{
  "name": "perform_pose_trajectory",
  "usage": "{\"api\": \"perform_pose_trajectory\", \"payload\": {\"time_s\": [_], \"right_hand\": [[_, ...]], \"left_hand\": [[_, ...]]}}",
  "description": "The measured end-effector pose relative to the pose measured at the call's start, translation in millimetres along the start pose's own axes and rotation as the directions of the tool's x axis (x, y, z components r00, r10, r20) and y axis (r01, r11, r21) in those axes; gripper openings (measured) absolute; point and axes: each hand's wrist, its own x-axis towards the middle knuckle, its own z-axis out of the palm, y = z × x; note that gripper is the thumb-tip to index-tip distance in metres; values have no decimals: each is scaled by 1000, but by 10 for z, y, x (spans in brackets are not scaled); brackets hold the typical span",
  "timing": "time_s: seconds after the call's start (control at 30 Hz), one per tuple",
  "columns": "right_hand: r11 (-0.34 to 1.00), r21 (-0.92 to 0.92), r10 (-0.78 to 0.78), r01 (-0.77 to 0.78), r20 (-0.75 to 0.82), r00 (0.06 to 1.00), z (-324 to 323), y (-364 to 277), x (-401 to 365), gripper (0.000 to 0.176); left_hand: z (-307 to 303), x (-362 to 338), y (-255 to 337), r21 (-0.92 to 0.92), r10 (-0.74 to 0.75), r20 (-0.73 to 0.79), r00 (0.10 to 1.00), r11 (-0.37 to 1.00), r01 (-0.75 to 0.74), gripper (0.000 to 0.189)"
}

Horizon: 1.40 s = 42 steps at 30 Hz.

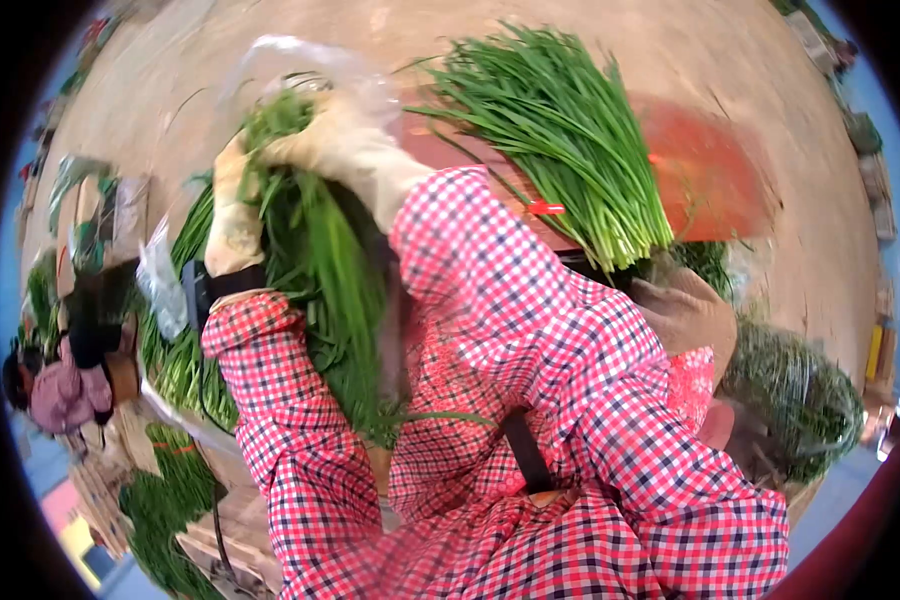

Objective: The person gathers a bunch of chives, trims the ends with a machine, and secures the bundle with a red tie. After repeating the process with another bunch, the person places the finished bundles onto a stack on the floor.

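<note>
Long green leafy stalks (pixel 335 260) hang down in front of me from my two gloved hands. My left hand (pixel 235 205), in a pale glove with a dark band at the wrist, is closed against the left side of the bunch. Across its top reaches my right hand (pixel 320 140), also gloved, with the fingers curled round the stalks. Behind both hands is a clear plastic bag (pixel 315 55). To the right, a large bundle of long green stalks (pixel 560 140) lies on a red board (pixel 700 170), its pale ends toward me.
More green bundles (pixel 170 500) lie at the lower left. A person in a pink top (pixel 70 385) is at the far left, near a clear plastic bag (pixel 160 280). At the right sits a plastic-wrapped heap of greens (pixel 795 395).
</note>
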Motion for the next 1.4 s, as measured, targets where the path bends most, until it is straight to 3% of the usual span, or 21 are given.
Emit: {"api": "perform_pose_trajectory", "payload": {"time_s": [0.03,0.1,0.13,0.17,0.2,0.23,0.33,0.47,0.5,0.6,0.63,0.73,0.87,0.9,1.0,1.03,1.07,1.23,1.27,1.33,1.4], "right_hand": [[1000,-2,16,-16,24,1000,21,-40,-7,38],[974,225,-47,31,68,997,151,392,252,39],[925,379,-53,29,53,997,147,386,177,36],[913,406,-62,46,27,998,104,336,112,33],[885,466,-29,-3,62,998,16,399,109,32],[914,399,81,-76,3,997,-35,332,16,32],[880,471,65,-56,-3,998,-112,375,24,33],[888,459,27,-29,12,1000,-104,427,133,42],[896,439,40,-65,65,997,-117,441,153,49],[992,127,19,-22,18,1000,-79,148,40,56],[988,150,13,-24,74,997,-67,201,104,54],[999,18,-41,43,-72,997,24,278,152,47],[990,138,21,-2,-136,990,91,261,147,36],[986,159,74,-47,-167,983,59,228,85,31],[988,150,47,-17,-196,979,-55,335,64,26],[969,246,34,10,-176,984,-90,302,-10,24],[953,303,35,11,-144,989,-143,346,-14,24],[876,479,-28,59,-70,997,-260,535,-20,25],[871,486,-46,71,-63,997,-274,564,-9,25],[872,479,-76,98,-65,995,-299,668,17,25],[870,475,-110,131,-71,991,-338,742,72,24]], "left_hand": [[1,-37,80,56,-13,-25,1000,998,15,44],[-125,83,-194,-91,12,1,1000,996,-11,33],[-217,255,-443,86,95,-27,995,992,-92,34],[-106,151,-269,-121,-17,-98,995,993,5,30],[-75,57,-99,-118,-201,-146,969,976,184,31],[-102,27,-123,-201,-161,-90,983,969,141,32],[-149,33,-244,-352,-22,-39,999,936,6,31],[-47,102,-258,-220,-199,-148,969,962,163,30],[-6,109,-258,-326,-127,-126,984,942,80,31],[46,265,-496,-145,-18,-214,977,989,-13,27],[25,275,-544,-54,-7,-211,978,999,-5,28],[30,267,-635,-7,136,-247,960,990,-142,28],[89,260,-543,-33,-52,-352,935,999,43,32],[95,257,-485,25,-143,-448,882,985,172,31],[-92,282,-616,-337,-346,-566,748,925,173,32],[-166,283,-652,-469,-410,-568,713,874,128,31],[-336,472,-1155,-523,-420,-619,664,851,51,32],[-277,340,-941,-459,-392,-640,661,885,80,35],[-237,310,-781,-450,-415,-617,669,883,133,37],[-198,237,-500,-203,-378,-647,662,922,328,40],[-174,246,-522,130,-28,-813,581,965,230,44]]}}
